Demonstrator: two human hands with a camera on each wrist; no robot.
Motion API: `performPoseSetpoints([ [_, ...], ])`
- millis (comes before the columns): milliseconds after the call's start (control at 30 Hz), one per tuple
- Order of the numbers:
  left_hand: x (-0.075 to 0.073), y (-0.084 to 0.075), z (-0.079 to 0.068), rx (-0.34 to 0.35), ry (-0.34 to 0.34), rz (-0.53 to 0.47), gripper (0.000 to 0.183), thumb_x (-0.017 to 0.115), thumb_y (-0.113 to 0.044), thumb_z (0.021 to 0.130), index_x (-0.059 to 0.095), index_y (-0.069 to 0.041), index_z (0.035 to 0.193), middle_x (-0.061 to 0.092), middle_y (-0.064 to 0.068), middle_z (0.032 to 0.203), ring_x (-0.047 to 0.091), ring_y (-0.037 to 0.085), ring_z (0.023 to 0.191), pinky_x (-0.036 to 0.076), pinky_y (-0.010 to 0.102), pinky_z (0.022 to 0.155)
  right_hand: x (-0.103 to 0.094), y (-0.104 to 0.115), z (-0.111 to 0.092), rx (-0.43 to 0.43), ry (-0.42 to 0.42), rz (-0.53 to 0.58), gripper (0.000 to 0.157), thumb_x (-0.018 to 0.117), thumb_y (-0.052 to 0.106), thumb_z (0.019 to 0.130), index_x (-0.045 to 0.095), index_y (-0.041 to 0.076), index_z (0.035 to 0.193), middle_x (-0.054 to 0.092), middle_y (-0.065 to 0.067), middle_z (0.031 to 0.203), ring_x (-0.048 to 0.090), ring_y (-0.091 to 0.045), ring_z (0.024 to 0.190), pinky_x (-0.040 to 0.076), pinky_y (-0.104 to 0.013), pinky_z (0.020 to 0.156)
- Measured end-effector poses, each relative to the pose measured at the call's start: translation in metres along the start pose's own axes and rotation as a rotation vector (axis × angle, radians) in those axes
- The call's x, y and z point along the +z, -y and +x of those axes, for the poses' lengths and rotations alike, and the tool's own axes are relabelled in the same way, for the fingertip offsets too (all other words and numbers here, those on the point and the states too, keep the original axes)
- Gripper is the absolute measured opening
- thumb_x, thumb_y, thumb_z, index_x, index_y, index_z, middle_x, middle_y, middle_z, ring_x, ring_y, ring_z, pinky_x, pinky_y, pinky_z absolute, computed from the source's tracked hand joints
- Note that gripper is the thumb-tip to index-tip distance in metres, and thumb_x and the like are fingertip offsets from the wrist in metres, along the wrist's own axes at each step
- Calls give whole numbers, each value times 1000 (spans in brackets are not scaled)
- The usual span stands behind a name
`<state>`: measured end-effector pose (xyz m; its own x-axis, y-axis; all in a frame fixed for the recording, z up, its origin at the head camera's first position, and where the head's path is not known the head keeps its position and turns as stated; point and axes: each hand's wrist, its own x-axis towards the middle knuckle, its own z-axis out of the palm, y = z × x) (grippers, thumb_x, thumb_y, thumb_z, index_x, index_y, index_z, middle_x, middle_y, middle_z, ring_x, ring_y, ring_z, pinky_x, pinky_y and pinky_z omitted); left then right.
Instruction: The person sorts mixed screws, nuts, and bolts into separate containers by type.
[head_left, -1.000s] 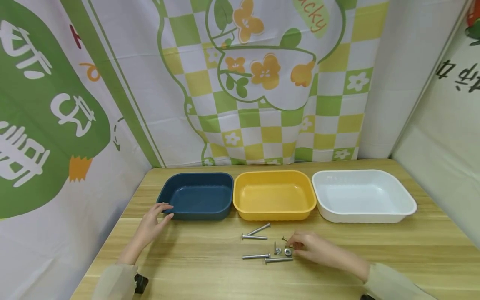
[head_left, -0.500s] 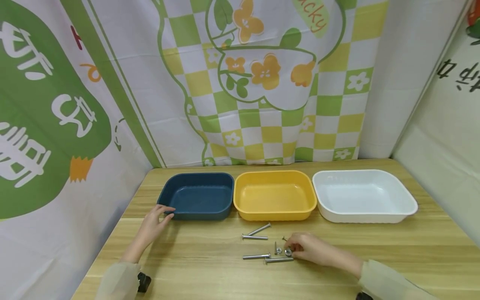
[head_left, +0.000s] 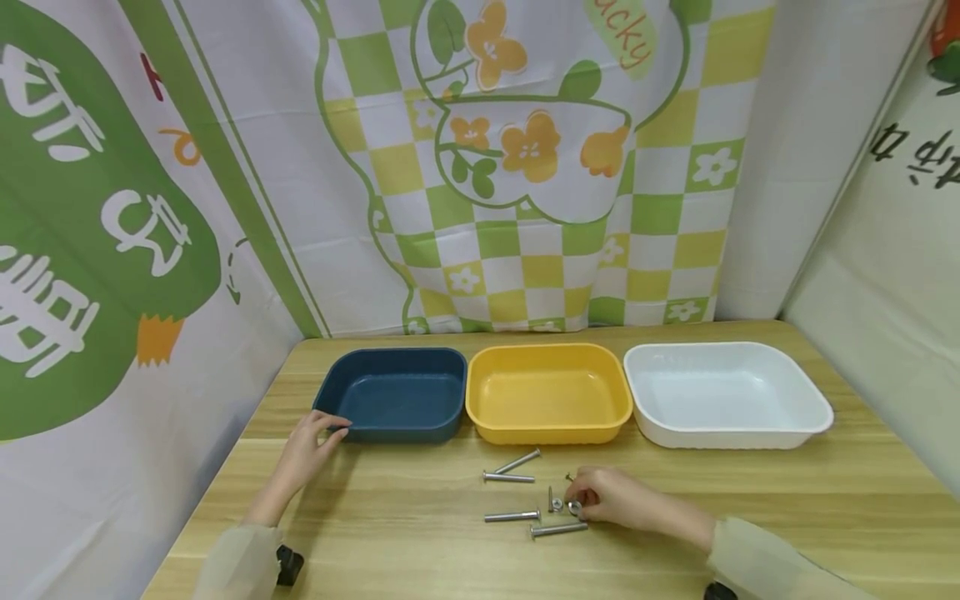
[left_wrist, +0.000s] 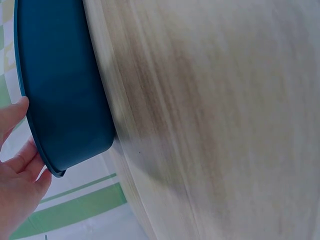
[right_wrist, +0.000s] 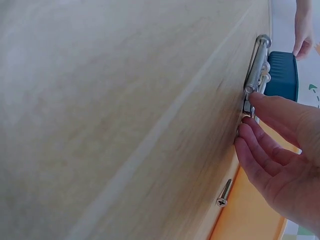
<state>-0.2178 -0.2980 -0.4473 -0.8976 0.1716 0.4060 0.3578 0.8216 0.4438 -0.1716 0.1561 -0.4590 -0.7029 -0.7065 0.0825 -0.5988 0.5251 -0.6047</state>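
My left hand (head_left: 303, 450) rests its fingertips on the near left corner of the dark blue tray (head_left: 405, 433); the left wrist view has the fingers loosely spread along its rim (left_wrist: 31, 120). Over the wood table, my right hand (head_left: 615, 497) pinches a small silver nut (head_left: 574, 508) between thumb and fingertips. In the right wrist view the nut (right_wrist: 247, 106) is partly covered by the thumb. Left of these fingers lie a second small nut (head_left: 557, 505) and a thin screw (head_left: 550, 497). Another screw (head_left: 570, 477) shows just above the fingers, partly hidden.
Several long silver bolts lie in front of the trays: one pair (head_left: 508, 477) farther back, plus a bolt (head_left: 512, 517) and another bolt (head_left: 558, 529) nearer me. A yellow tray (head_left: 549, 434) and a white tray (head_left: 735, 437) continue the row rightward. Printed cloth (head_left: 525, 275) hangs behind.
My right hand has shifted slightly left and closed its fingers on the nut, which now stands tilted. The nearest bolt has slid a little toward me. The left hand has barely moved.
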Motion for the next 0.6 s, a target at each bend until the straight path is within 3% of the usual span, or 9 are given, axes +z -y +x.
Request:
performPoseSetpoints([
  [600,1,2,0,-2,8,-22,11,64,-3,83,68,-4,93,56,13,89,53,32,87,43,50,76,-4,5,8,-11,-11,-8,12,69,1,73,68,1,85,53,5,70,47,1,64,43,-16,55],
])
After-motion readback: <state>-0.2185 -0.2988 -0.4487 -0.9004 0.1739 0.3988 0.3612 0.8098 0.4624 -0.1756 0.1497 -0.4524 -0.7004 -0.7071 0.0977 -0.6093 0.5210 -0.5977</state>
